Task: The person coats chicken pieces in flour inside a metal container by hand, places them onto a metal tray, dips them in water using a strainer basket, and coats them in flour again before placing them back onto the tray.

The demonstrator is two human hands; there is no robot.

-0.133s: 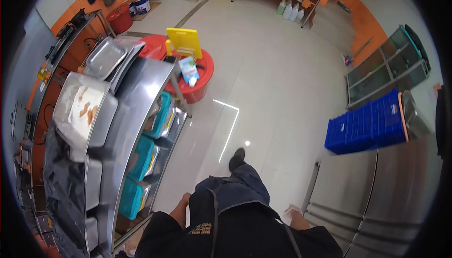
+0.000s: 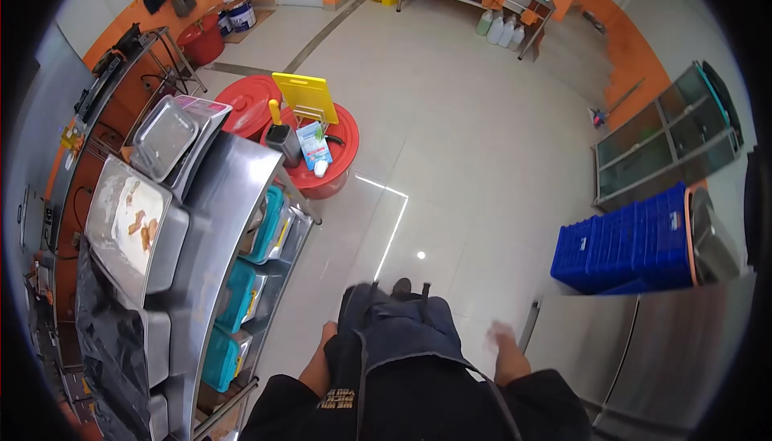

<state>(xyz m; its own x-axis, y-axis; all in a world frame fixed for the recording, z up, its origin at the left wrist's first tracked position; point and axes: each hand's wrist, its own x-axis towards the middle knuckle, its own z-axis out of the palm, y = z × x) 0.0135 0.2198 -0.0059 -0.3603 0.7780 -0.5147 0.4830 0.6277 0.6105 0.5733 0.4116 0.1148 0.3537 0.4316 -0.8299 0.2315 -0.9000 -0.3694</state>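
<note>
Right hand (image 2: 502, 336) blurred but looks loosely open and empty, left hand (image 2: 329, 332) grip can't tell, no handling visibly underway; turquoise-topped rectangular containers (image 2: 234, 295) sit untouched along silver steel shelf's (image 2: 302, 228) aisle-side edge.

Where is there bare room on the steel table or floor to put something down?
On the steel table, a bare strip lies between the pans and the aisle-side edge. The floor is open between this table and the blue crates. Crowded: the nearer red lid, bearing the yellow board and pouch; below the tabletop, the teal-lidded boxes.
</note>
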